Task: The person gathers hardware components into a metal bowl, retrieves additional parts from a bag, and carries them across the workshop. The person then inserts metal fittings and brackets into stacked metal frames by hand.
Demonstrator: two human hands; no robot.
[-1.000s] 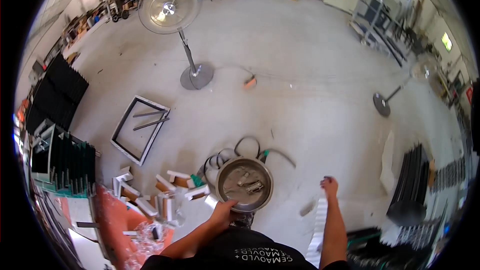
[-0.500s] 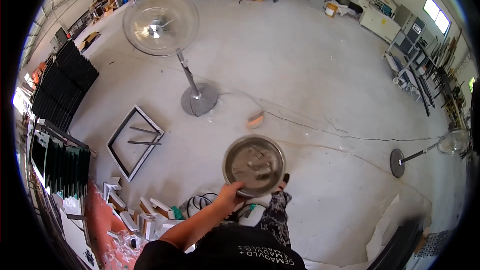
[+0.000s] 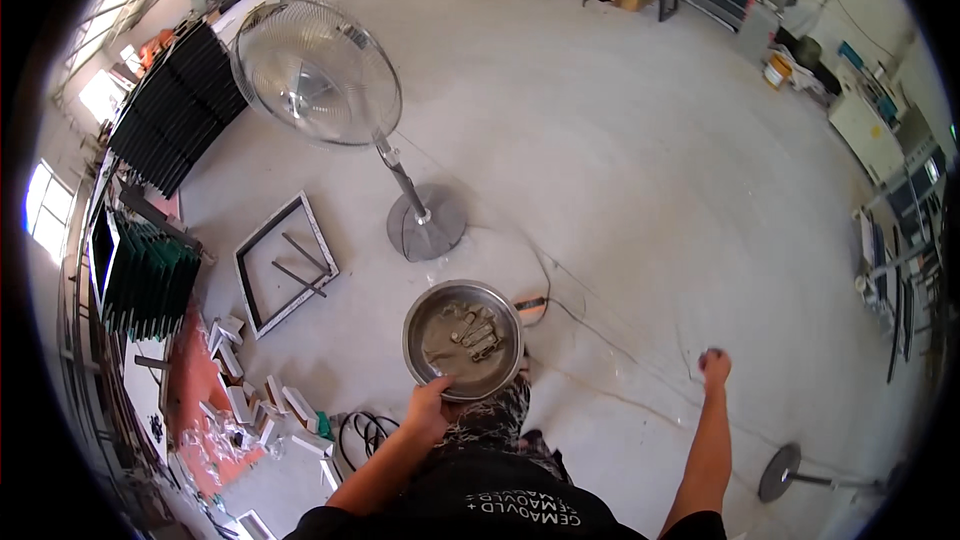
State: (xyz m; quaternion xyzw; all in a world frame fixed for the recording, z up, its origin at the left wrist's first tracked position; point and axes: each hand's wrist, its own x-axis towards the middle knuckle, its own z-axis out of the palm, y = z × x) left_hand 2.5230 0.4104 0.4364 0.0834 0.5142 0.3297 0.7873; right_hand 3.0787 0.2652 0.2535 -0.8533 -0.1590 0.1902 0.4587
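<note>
A round, shallow metal bowl (image 3: 412, 332) is in front of my body, gripped at its near rim by my left hand (image 3: 430, 410), thumb over the edge. Inside the bowl lie several small metal pieces (image 3: 478, 335), too small to name. Away to the right, my right hand (image 3: 714, 367) is stretched out above the floor with its fingers curled in. Something small and dark shows at its fingertips, and I cannot make out what it is.
Ahead stands a pedestal fan (image 3: 425, 223), with an orange-and-grey object (image 3: 531, 310) and a cable by its base. A rectangular frame (image 3: 322, 230) lies on the left. White blocks (image 3: 238, 402) and plastic wrap litter a red sheet (image 3: 190, 380). Another round-based stand (image 3: 779, 472) is at lower right.
My right arm has come into view on the right, reaching outward. The bowl stays in my left hand and sits slightly further left in view. The whole view has turned, and a leg has moved.
</note>
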